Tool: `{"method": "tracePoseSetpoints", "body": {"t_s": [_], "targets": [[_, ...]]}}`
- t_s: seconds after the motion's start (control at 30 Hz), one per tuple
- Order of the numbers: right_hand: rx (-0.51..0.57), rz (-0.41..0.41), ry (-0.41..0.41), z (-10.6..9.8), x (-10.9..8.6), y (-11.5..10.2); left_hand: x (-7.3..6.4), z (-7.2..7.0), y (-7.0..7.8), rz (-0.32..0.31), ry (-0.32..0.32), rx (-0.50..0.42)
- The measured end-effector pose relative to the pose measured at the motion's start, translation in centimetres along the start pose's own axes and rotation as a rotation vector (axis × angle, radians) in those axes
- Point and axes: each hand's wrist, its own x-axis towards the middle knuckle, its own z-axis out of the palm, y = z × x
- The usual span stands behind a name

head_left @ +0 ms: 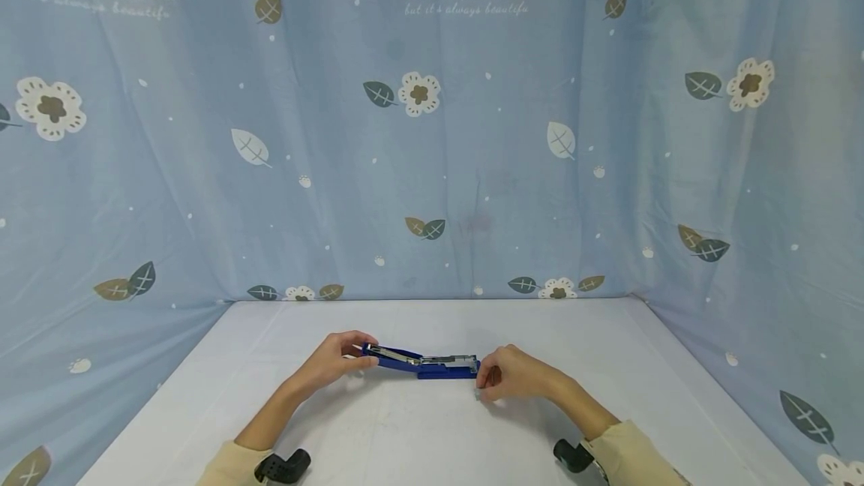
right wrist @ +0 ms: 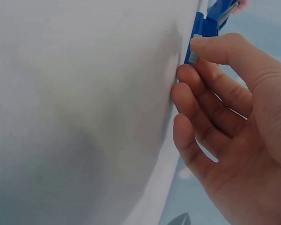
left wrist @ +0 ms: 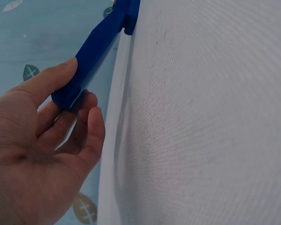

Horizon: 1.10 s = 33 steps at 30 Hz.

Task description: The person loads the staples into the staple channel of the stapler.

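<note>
A blue stapler (head_left: 447,373) lies opened out flat on the white table, its metal magazine showing. My left hand (head_left: 335,357) holds the raised top arm at its left end, thumb on one side and fingers on the other; the left wrist view shows the blue arm (left wrist: 91,56) in that grip. Beside the stapler's right end, my right hand (head_left: 516,373) pinches a small grey strip of staples (head_left: 478,394) between thumb and fingers. In the right wrist view the strip (right wrist: 193,57) shows only partly, as the thumb covers some of it.
The white table (head_left: 378,441) stretches in front of and around the stapler. A blue curtain (head_left: 324,171) printed with leaves and flowers closes off the back and both sides. Black wrist-worn devices (head_left: 283,466) sit near the beige sleeves (head_left: 631,456).
</note>
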Motion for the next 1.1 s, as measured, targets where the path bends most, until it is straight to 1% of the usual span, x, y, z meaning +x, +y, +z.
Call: {"method": "tracePoseSetpoints", "body": {"t_s": [0.23,0.57,0.83,1.1], "targets": [[0.003,-0.017,0.008,-0.03,0.09,0.19,-0.02,0.07,-0.01,-0.007,-0.002,0.006],[-0.012,-0.047,0.023,-0.32,0.2,0.13,0.04,0.05,0.02,0.006,-0.002,0.011],[-0.013,-0.059,0.036,-0.59,0.39,0.19,-0.07,0.11,0.12,-0.007,0.003,0.011],[-0.037,-0.076,0.074,-0.91,0.45,0.0,-0.02,0.0,0.06,0.004,-0.001,0.006]]}}
